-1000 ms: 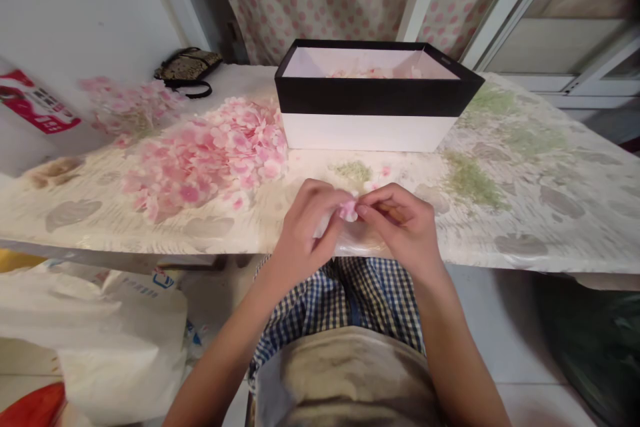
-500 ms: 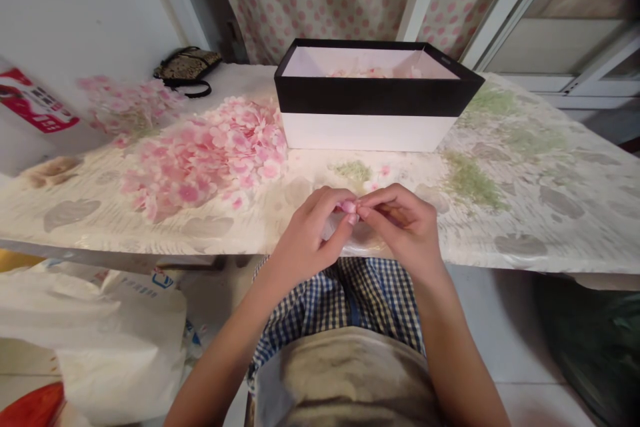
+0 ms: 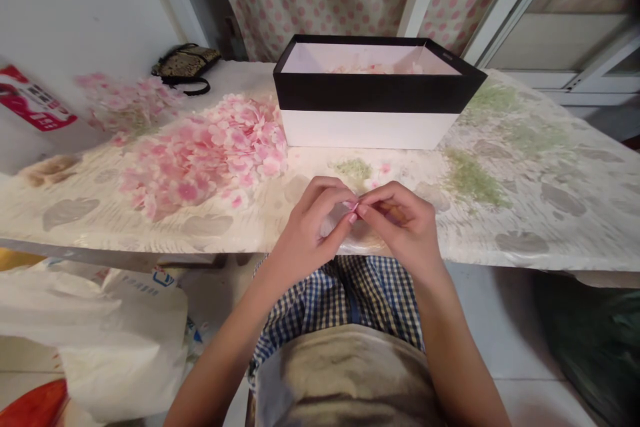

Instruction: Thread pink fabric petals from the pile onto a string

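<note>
Pink petal (image 3: 351, 205) sat pinched between the left hand (image 3: 311, 230) and right hand (image 3: 403, 227), close together above the bench (image 3: 520, 243), near a petal heap (image 3: 210, 157) and black-and-white box (image 3: 365, 107).

The desk (image 3: 85, 213) has a smooth, glossy plastic cover; the box (image 3: 370, 101) is matt card in black and white; the petals (image 3: 240, 147) look like thin, soft fabric; the sack (image 3: 115, 347) is crinkled white plastic.

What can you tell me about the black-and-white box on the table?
The open rectangular box looks like card, with a black upper band, a white lower band and a white interior holding pale pink petals. It stands upright at the far side of the patterned tablecloth, and a heap of pink petals reaches its left side.
</note>
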### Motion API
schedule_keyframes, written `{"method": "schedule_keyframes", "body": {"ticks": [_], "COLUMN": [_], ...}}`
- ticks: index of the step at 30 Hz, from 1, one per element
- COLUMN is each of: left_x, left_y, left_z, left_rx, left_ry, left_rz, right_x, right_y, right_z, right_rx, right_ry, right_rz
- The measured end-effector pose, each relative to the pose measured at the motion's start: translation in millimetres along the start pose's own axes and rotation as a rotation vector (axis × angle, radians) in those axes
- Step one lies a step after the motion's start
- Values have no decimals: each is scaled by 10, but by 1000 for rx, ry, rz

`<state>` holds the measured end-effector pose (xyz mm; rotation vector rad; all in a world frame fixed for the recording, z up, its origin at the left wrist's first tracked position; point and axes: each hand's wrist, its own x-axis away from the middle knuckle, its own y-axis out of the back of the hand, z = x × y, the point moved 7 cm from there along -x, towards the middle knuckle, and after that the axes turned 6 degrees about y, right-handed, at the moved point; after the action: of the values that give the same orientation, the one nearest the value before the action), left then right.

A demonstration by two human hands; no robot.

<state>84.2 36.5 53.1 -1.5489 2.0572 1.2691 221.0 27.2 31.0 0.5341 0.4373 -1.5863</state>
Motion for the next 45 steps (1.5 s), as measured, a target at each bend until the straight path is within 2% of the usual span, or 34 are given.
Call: {"method": "schedule_keyframes", "body": {"ticks": [10,13,19,24,31,37,45], "left_x": [9,7,5,37,60,73,1], "left_y": [-26,3,13,17,9,8,7], "left_z": [37,48,87,156,203,207,12], "left_rx": [-6,38,171,222,239,277,119], "left_ry": [52,61,123,213,271,268,90], "left_rz": [54,34,39,25,30,24,51], "right_x": [-5,-6,3,1,5,12,22], "right_y": [14,32,51,59,48,53,44], "right_z": [-15,-13,-22,-31,-27,-30,-27], "right_rx": [30,22,22,44,36,63,69], "right_ry": [-31,-25,-46,-52,-34,-28,-19], "right_rz": [-11,-45,-84,-91,-85,-87,-70]}}
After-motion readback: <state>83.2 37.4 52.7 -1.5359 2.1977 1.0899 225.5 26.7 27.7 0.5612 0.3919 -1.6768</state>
